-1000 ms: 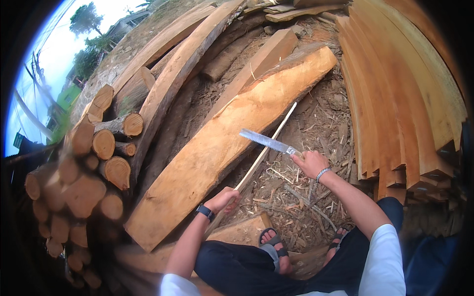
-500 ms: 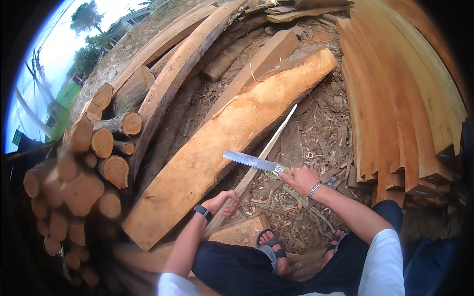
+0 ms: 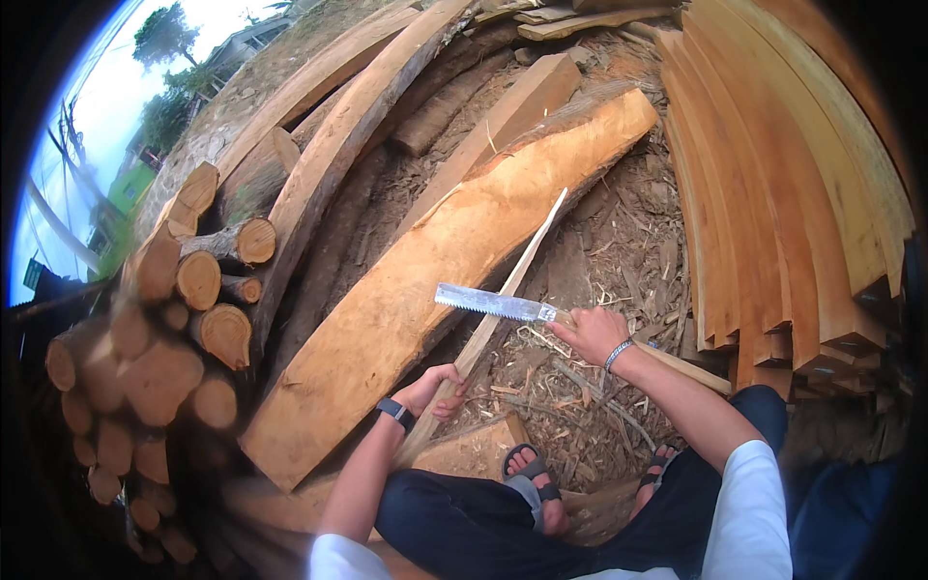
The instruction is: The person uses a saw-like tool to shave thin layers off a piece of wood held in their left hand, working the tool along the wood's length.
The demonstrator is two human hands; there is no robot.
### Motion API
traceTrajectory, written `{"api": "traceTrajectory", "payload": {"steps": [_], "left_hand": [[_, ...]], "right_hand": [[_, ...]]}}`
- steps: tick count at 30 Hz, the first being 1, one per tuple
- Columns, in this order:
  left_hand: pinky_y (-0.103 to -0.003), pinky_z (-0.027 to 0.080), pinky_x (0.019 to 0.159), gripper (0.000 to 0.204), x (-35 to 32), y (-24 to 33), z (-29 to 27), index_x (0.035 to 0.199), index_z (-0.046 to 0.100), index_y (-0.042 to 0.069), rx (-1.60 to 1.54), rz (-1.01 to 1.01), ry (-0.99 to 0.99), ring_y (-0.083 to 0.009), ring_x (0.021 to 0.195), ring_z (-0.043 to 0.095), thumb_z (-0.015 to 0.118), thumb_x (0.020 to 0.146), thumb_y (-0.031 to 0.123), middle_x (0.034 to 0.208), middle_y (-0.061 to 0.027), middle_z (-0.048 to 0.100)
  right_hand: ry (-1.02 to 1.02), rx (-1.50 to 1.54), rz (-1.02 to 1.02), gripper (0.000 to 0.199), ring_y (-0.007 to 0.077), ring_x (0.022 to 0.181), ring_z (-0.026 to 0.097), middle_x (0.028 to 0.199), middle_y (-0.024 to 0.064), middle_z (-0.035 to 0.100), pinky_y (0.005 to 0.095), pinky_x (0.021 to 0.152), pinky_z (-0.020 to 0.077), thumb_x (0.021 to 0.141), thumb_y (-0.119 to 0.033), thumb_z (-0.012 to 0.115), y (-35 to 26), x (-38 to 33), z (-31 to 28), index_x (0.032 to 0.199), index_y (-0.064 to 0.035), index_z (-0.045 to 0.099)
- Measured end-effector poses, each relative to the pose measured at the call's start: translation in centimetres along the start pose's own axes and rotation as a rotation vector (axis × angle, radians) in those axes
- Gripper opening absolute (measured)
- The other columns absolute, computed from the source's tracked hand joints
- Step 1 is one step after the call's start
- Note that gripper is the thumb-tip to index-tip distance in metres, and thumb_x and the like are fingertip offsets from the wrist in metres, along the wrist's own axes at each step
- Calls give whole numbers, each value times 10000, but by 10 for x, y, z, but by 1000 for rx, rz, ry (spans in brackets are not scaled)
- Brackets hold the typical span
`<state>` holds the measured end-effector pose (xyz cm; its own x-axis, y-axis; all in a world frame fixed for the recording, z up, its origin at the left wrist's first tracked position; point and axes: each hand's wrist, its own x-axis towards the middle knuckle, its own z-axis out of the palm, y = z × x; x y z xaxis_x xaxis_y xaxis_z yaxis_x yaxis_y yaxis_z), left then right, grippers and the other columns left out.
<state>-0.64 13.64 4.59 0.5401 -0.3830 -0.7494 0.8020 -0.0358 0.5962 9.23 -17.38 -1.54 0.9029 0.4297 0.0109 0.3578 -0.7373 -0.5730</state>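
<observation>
Outdoors, the right hand [image 3: 592, 333] was closed around the handle of a blade [image 3: 493, 303], a broad flat one with a toothed-looking lower edge that pointed away to the left. Its middle met a pale strip [image 3: 509, 281] of wood, thin and long, which slanted from the left hand up past the edge of the slab. Whether the edge was biting into the strip or only resting on it could not be told. The left hand [image 3: 435, 391] was wrapped tight around the strip's lower end, thumb over the top, with a dark watch [image 3: 394, 413] on that wrist. A bracelet [image 3: 618, 354] ringed the right wrist.

Just left of the strip lay a wide orange slab [image 3: 387, 319], running from near the person's knee up toward the top right. Rough logs [image 3: 184, 329] were stacked at the left, cut ends facing the camera, and curved planks [image 3: 773, 193] stood piled on the right. Chips and bark [image 3: 619, 251] littered the ground between slab and planks. The person sat low in dark trousers, a sandal [image 3: 535, 476] showing below the hands, resting on a short block [image 3: 474, 449].
</observation>
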Motion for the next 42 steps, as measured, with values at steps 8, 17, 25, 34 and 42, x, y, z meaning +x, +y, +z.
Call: {"api": "traceTrajectory", "payload": {"steps": [8, 17, 25, 34, 42], "left_hand": [[-273, 288, 417, 255, -1, 2, 5, 724, 436, 88, -58, -29, 43, -127, 380, 308, 439, 851, 309, 470, -11, 327], [-275, 276, 396, 263, 2, 1, 6, 725, 439, 84, -7, -65, 64, -126, 374, 297, 451, 843, 319, 468, -6, 318], [-281, 285, 403, 268, 5, -6, -6, 721, 451, 82, 16, -48, 51, -130, 379, 311, 458, 839, 323, 469, -16, 332], [-291, 302, 411, 271, 7, -8, -8, 677, 446, 81, 30, -82, 158, -139, 382, 331, 479, 829, 301, 468, -27, 341], [-310, 290, 371, 240, 6, -5, 0, 670, 469, 49, 342, 55, 294, -140, 353, 345, 509, 842, 212, 462, -43, 390]], "right_hand": [[-6, -41, -19, 682, 389, 730, 694, 740, 237, 682, 491, 676, 553, 927, -647, 434, 6, 4, 4, 873, -25, 710], [74, 104, 176, 688, 396, 705, 695, 732, 240, 681, 510, 672, 554, 925, -643, 450, 30, 21, -5, 855, -8, 704], [-42, 30, 47, 720, 414, 781, 694, 772, 260, 682, 507, 715, 550, 930, -661, 417, 13, 13, 9, 866, -9, 715], [-47, 6, 11, 709, 411, 769, 691, 762, 254, 681, 499, 706, 549, 923, -644, 449, 6, 10, 10, 820, 4, 717], [-155, -12, -55, 719, 402, 794, 694, 795, 244, 693, 496, 732, 548, 918, -662, 445, -8, -2, 15, 843, -5, 728]]}}
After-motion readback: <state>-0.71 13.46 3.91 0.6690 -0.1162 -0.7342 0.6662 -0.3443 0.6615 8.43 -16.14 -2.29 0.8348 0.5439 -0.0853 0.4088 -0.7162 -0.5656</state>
